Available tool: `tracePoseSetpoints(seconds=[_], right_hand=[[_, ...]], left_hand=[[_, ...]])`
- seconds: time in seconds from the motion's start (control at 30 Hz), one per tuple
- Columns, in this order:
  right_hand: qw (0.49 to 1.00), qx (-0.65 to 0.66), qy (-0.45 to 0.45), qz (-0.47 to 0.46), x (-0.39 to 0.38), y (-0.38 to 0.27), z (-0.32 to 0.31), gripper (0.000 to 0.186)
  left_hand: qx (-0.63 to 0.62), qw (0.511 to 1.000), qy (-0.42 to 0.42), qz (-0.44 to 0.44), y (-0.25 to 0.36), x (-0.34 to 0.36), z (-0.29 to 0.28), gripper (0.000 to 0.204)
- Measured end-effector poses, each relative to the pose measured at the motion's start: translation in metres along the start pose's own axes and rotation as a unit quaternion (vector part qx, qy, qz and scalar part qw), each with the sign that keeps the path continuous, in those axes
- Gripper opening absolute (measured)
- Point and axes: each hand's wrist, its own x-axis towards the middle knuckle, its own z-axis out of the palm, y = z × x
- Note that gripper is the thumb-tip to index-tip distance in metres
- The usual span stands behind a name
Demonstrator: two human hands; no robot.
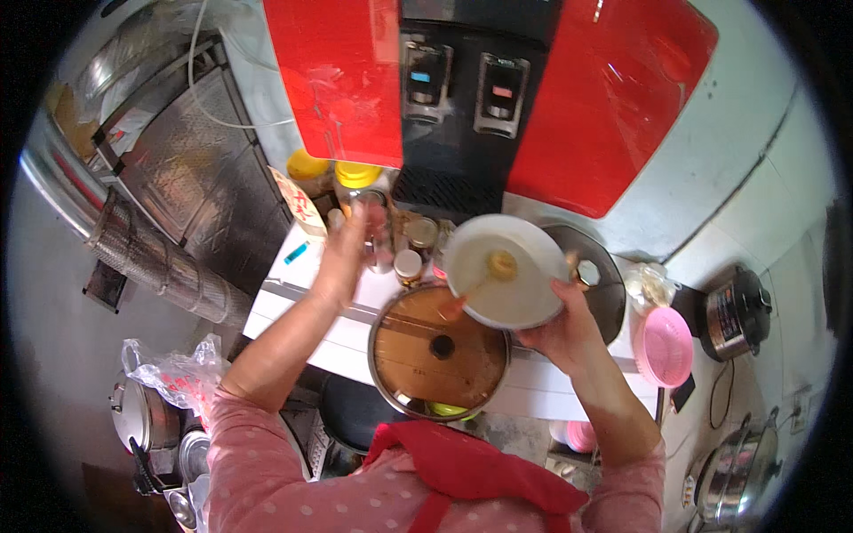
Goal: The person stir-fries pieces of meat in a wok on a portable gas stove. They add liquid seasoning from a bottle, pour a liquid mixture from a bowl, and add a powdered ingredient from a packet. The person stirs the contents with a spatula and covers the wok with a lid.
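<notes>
My right hand [569, 327] grips the rim of a white bowl [466, 244], which is tilted over the far edge of a glass-lidded pan [409, 377]. A yellowish lump [502, 265] lies inside the bowl, and a blurred orange shape [451, 308] shows at its lower left edge. My left hand [342, 253] is raised beside the jars, smeared by motion. Whether it touches the clear jar [380, 253] next to it cannot be made out. Close by stand a white-capped jar [408, 265] and a yellow-lidded jar [357, 175].
A red and black water dispenser [453, 133] stands behind the white table [355, 342]. Right of the bowl are a dark round lid or pan [604, 289], a pink basket [666, 346] and an electric cooker [737, 311]. A plastic bag [182, 377] and metal pots sit at left.
</notes>
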Motion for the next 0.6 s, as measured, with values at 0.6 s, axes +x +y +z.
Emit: tracePoseSetpoints(seconds=[0.6], right_hand=[[0.960, 0.028, 0.233, -0.151, -0.124, -0.010, -0.068, 0.056]], left_hand=[[-0.086, 0.978, -0.006, 0.192, 0.118, 0.304, -0.208, 0.064]])
